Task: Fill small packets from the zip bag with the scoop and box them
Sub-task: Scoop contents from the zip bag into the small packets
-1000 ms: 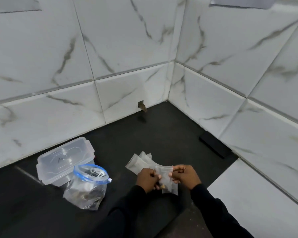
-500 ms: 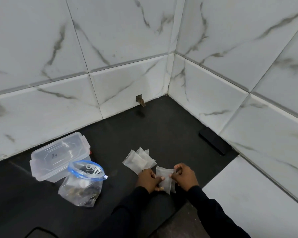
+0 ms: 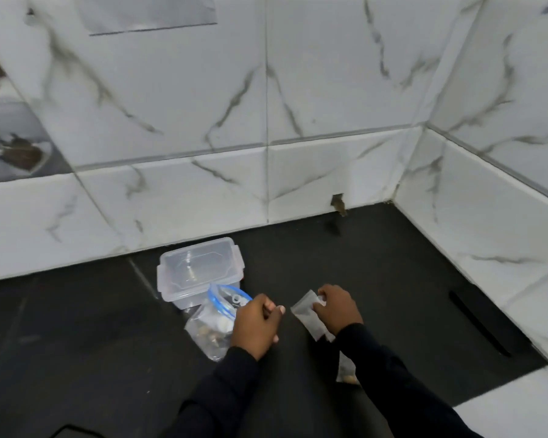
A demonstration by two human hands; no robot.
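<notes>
A clear zip bag (image 3: 210, 333) with a blue rim stands open on the dark floor, with brown and white bits inside. Behind it sits a clear plastic box (image 3: 200, 270), its lid on. My left hand (image 3: 256, 325) is at the bag's right edge with its fingers curled, and I see nothing in them. My right hand (image 3: 339, 308) grips a few small translucent packets (image 3: 308, 318) just above the floor. Another small packet (image 3: 345, 373) with brown contents lies partly hidden under my right sleeve. No scoop can be made out.
White marble-tiled walls meet in a corner at the back right. A dark flat slot or strip (image 3: 478, 324) lies along the right wall's foot. A small brown stub (image 3: 338, 206) sticks out of the back wall. White floor (image 3: 519, 415) begins at the near right.
My left hand has let go of the packets and moved left to the zip bag. My right hand keeps the packets. The view has swung to the left.
</notes>
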